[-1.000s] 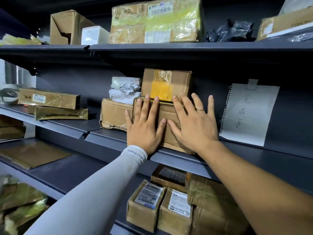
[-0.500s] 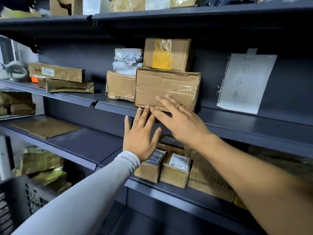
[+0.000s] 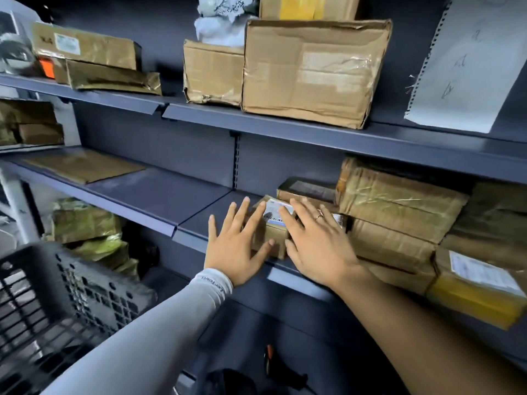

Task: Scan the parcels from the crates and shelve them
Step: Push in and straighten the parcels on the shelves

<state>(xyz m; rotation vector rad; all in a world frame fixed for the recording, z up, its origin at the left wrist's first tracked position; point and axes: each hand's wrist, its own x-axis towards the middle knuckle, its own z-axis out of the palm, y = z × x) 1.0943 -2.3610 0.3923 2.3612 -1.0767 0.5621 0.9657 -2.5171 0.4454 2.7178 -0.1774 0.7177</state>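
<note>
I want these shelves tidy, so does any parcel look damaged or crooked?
Yes. The big taped box on the upper shelf is crumpled and sits skewed, its corner past the edge. The box left of it has a torn bottom edge.

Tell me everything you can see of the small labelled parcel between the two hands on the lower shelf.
The small parcel is a brown cardboard box wrapped in clear tape, with a white printed label on its top face, too blurred to read. It sits upright at the front edge of the lower shelf, beside larger taped boxes on its right. The left hand lies flat against its left side with fingers spread, and the right hand rests over its top and right side, fingers straight.
</note>
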